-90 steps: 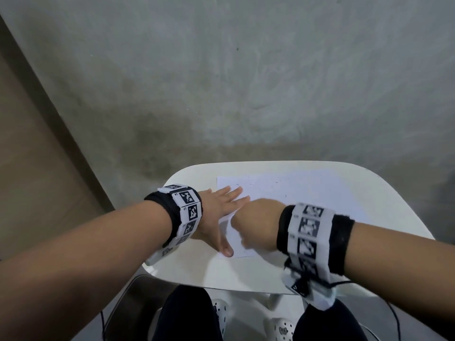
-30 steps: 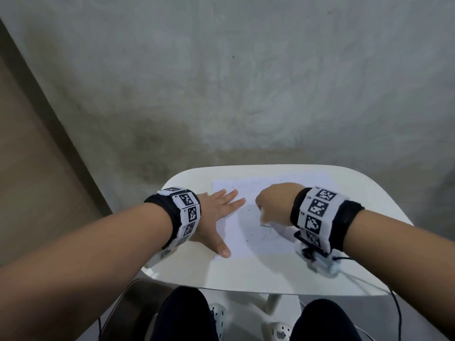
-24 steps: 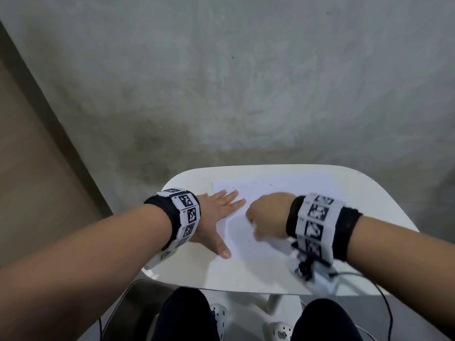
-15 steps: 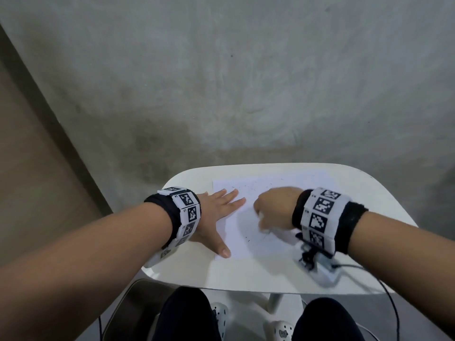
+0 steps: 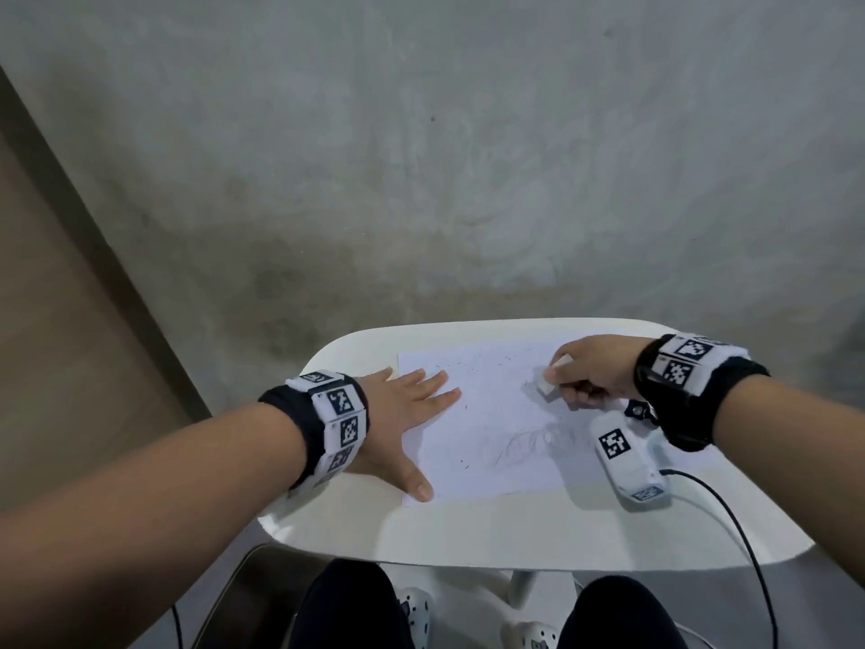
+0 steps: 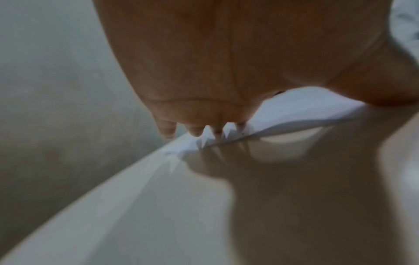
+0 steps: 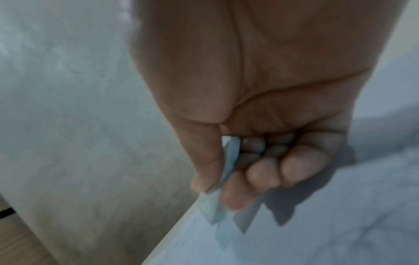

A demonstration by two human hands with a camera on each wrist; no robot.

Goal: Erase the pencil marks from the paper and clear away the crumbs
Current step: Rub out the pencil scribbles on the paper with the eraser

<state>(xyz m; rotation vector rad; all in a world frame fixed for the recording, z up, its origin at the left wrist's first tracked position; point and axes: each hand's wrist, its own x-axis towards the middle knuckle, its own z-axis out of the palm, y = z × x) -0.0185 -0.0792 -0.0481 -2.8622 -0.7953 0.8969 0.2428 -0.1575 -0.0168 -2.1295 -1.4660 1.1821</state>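
Paper (image 5: 487,428): white sheet, flat on the white counter (image 5: 491,531). Faint pencil marks (image 5: 524,445) at its near-centre; dark crumbs (image 5: 468,367) scattered toward the far edge.

Eraser (image 5: 548,384): white block, pinched between thumb and curled fingers of the right hand (image 5: 592,374), its lower corner apparently touching the paper at the far right, though blur makes contact uncertain.

Left hand (image 5: 402,414): grip open, fingers spread flat, pressing the paper's left edge.

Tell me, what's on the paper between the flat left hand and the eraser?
In the head view, only paper with scattered dark crumbs lies between the left hand and the eraser; faint pencil marks sit nearer the person.
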